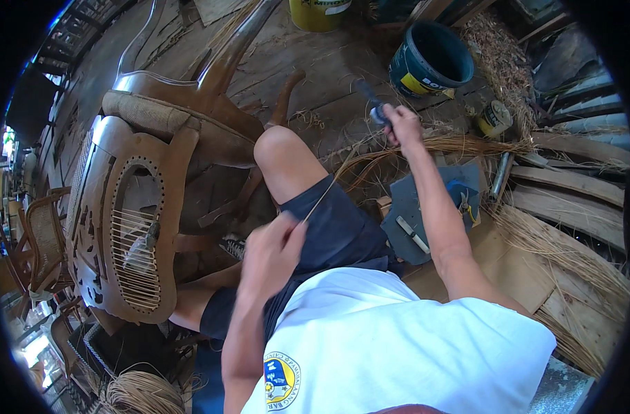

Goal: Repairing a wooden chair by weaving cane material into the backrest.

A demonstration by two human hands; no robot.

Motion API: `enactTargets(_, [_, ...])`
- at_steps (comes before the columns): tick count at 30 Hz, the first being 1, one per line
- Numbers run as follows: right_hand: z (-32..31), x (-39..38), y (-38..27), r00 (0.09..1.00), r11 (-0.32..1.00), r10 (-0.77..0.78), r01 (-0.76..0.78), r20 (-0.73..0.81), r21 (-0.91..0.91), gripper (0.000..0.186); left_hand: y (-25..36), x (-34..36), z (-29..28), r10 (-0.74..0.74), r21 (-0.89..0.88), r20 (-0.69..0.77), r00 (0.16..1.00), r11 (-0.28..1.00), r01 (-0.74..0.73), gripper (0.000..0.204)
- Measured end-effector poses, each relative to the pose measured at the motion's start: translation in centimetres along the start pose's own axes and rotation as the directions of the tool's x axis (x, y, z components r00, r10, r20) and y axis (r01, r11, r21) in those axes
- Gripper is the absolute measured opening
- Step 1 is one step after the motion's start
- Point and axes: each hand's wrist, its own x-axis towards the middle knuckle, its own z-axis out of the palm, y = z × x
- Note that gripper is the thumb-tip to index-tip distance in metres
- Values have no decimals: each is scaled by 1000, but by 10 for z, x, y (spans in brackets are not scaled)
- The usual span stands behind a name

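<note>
My left hand is closed in a pinch, slightly smeared by motion, above my thigh. From its fingers a thin cane strand slants up and to the right. Out ahead on the right, my right hand is wrapped round a blurred dark tool with a shiny band; its exact kind does not show. To my left leans a carved wooden chair. Parallel cane strands cross the lower part of its oval, hole-edged opening. A crumpled clear plastic piece lies against them.
A dark bucket stands ahead, with a small yellow tub farther right. Loose cane lies past my right forearm. A white-handled tool rests on a dark board, near pliers. Coiled cane sits at lower left.
</note>
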Motion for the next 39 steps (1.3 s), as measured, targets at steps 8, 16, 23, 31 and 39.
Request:
enactTargets(8, [-62,22,-11,979,949,-74,128,191,-288,28,12,-127,-162,-164,202,-206,965,957,206,8])
enactTargets(16, [-40,-47,-50,846,961,-198,267,494,-72,24,98,60,-151,122,282,441,889,922,-267,18])
enactTargets(23, [-34,-101,-105,545,919,-2,332,839,-213,29,64,172,5,453,105,635,625,751,-651,21])
enactTargets(31, [2,-122,-111,576,747,-102,583,811,-320,26,34,162,26,434,116,497,751,825,-553,22])
enactTargets(39, [-16,-70,-89,420,514,-334,831,844,-211,20,12,-9,-144,-136,433,203,970,901,35,23])
